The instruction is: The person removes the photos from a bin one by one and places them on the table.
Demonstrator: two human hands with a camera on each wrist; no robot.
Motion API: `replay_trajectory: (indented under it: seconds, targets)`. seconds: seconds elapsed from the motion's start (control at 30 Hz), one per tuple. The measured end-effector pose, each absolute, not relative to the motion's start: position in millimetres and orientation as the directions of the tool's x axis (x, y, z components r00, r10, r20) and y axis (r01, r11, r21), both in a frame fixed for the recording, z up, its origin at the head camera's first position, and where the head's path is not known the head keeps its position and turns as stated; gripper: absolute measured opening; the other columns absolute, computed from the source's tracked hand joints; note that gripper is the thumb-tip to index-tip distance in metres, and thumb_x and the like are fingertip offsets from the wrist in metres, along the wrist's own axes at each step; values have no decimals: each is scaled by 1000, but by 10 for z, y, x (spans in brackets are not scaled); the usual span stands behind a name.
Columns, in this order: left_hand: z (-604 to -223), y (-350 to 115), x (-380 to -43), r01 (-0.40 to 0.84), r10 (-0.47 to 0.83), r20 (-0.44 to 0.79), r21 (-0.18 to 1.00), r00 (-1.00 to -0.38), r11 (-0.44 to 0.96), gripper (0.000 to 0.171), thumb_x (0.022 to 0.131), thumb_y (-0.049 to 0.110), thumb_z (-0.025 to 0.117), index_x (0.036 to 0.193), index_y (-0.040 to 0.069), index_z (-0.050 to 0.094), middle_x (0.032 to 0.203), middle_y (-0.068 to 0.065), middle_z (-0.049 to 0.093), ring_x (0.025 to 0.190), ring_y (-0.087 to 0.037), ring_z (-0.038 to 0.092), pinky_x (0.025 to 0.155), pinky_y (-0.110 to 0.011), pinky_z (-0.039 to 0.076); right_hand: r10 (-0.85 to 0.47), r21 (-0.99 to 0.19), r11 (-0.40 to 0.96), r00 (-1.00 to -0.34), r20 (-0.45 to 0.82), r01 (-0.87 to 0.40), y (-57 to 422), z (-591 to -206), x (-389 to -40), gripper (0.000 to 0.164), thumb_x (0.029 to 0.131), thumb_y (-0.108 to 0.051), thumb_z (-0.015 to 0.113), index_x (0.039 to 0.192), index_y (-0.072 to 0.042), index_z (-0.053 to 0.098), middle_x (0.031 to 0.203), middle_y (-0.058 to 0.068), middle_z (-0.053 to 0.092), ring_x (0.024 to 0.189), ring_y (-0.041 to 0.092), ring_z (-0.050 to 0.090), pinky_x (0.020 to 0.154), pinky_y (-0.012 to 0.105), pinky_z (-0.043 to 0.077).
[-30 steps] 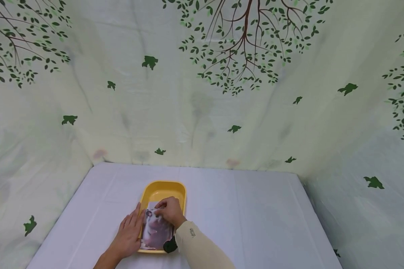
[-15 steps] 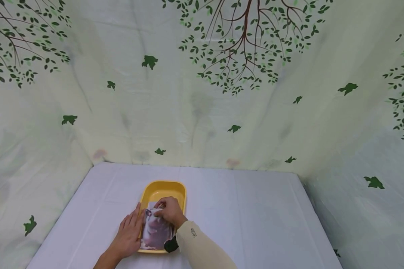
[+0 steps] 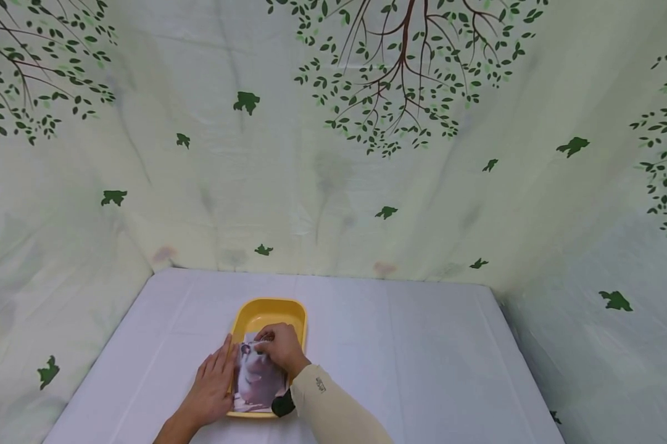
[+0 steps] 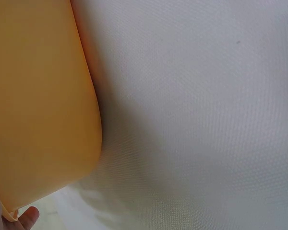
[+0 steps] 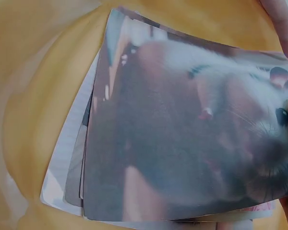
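Observation:
A stack of picture cards lies in a yellow tray (image 3: 272, 304). On top is a card (image 5: 182, 124) printed with a white, mouse-like animal with dark eyes; the corners of other cards (image 5: 62, 177) fan out beneath it. My right hand (image 3: 282, 346) pinches the top card at its far edge, thumb over the print. That card bows slightly in the right wrist view. My left hand (image 3: 211, 382) rests along the tray's left side with fingers extended. In the left wrist view, its fingertips (image 4: 30, 218) are right at the tray rim; most of that hand is out of frame.
A white cloth covers the table (image 3: 411, 357) around the tray. Pale curtain walls (image 3: 322, 185) printed with leaves and branches enclose it at the back and both sides. A black round thing (image 3: 282, 404) sits by the right sleeve cuff, over the tray's near right corner.
The top card's far edge has risen slightly in my right hand's pinch. My left hand and the tray stay in place.

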State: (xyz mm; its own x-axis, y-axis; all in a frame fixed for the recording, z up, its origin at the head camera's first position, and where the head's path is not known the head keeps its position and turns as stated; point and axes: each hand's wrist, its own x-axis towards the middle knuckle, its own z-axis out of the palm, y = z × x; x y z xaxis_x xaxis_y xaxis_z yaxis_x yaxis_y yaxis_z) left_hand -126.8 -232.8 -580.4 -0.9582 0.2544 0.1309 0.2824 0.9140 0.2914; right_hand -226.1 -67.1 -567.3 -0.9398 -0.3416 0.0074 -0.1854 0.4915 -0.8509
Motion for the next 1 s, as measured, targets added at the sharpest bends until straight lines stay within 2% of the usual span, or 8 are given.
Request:
replay_trajectory:
  seconds: [0.1,0.27,0.57,0.77,0.87,1.0]
  targets:
    - [-5798,-2331,-1271,277,253,119,298,-960,913,84,67,3,59,144,-10,27,156,-24,10,134,-45,25,107,-61,20,-336,-856,483,-942,11,-182,-671,-5681,-2270,6,77,-8,79,79,-14,76,76,-10,68,69,0,56,61,17,48]
    - [-5796,-2333,-1268,279,254,123,298,-960,913,86,68,3,59,145,-10,24,155,-25,11,134,-45,25,106,-60,20,-297,-880,459,-955,-19,-125,-664,-5677,-2273,4,78,-9,78,80,-11,75,76,-10,67,67,2,55,59,18,48]
    - [-5792,-2320,-1258,267,238,128,315,-963,911,97,67,1,57,150,-5,8,157,-24,10,135,-45,26,106,-61,21,-280,-936,342,-960,-22,-79,-584,-5568,-2279,4,78,-8,78,81,-7,75,74,-7,66,66,4,55,60,21,49]
    - [-5837,-2330,-1240,312,255,228,268,-940,911,94,67,0,57,148,-10,11,155,-27,14,131,-46,32,101,-61,28,-261,-965,259,-965,-33,-37,-472,-5489,-2336,8,78,-13,78,82,-7,74,76,-5,67,67,6,56,62,21,49]
    - [-5834,-2331,-1245,312,256,233,250,-938,917,89,71,3,59,147,-12,14,155,-27,15,131,-45,33,101,-60,30,-264,-973,220,-965,6,-66,-391,-5454,-2412,12,78,-14,79,84,-4,75,79,-2,69,69,5,58,62,21,49]
    - [-5803,-2324,-1257,295,252,186,254,-950,921,86,70,2,58,144,-14,20,155,-27,15,132,-46,33,102,-61,30,-250,-985,155,-968,39,-80,-253,-5362,-2527,16,77,-13,80,86,-1,75,84,1,71,71,5,60,64,21,50]
